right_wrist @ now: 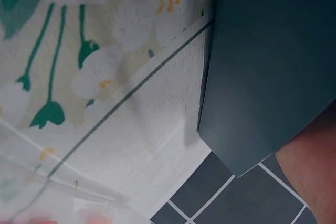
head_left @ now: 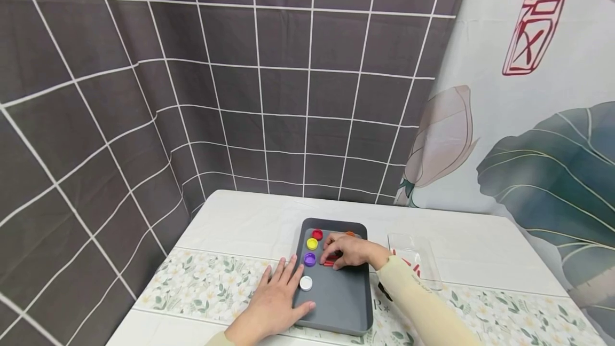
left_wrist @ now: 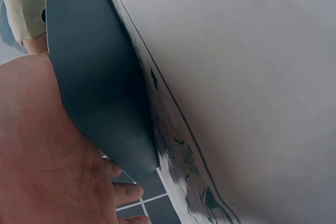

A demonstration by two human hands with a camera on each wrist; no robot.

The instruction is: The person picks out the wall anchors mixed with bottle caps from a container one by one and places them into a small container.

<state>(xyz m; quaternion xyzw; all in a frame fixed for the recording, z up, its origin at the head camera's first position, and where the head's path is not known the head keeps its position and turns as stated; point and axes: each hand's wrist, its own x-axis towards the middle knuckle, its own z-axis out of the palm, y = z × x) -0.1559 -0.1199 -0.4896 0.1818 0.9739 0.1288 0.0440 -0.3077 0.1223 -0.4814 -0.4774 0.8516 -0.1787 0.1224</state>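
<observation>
My right hand (head_left: 353,250) reaches over the far half of a grey tray (head_left: 336,303). Its curved thumb and fingers are around several thin red sticks (head_left: 329,263), gripping them at the tray's bottom; the hand covers part of them. Flat with fingers spread, my left hand (head_left: 278,298) lies at the tray's near left rim, its thumb over the edge. Along the left side inside stand round caps: red (head_left: 317,234), yellow (head_left: 312,243), purple (head_left: 309,259) and white (head_left: 306,283). An orange cap (head_left: 349,234) shows partly behind my right hand. Both wrist views mainly show the tray's outer wall (left_wrist: 94,77).
Right of the tray is a clear plastic box (head_left: 427,255) with several loose red sticks (head_left: 416,269), partly behind my right sleeve (head_left: 418,298). A white cloth with a floral band (head_left: 202,282) covers the table. A dark gridded curtain (head_left: 288,95) hangs behind.
</observation>
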